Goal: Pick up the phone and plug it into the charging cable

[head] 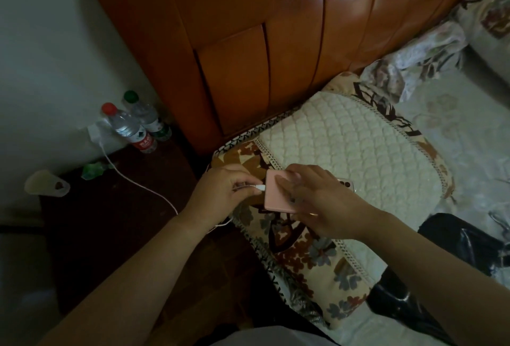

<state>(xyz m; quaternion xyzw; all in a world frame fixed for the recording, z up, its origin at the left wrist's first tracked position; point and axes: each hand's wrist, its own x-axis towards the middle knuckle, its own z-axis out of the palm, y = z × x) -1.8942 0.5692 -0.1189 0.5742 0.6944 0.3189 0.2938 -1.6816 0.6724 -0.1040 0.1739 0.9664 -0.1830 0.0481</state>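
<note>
two hands meet over a quilted cream pillow [345, 135]: left hand [220, 193] pinches the thin white charging cable [138, 182], right hand [317, 202] grips the flat pink phone [276, 196].

Plug at phone's end, over pillow.
Right hand [317, 202] grips pink phone [277, 193] from above; left hand [220, 191] pinches the white plug of the charging cable [138, 182] against the phone's left edge. Cable trails across dark nightstand [110, 221] toward two water bottles [132, 127].
</note>
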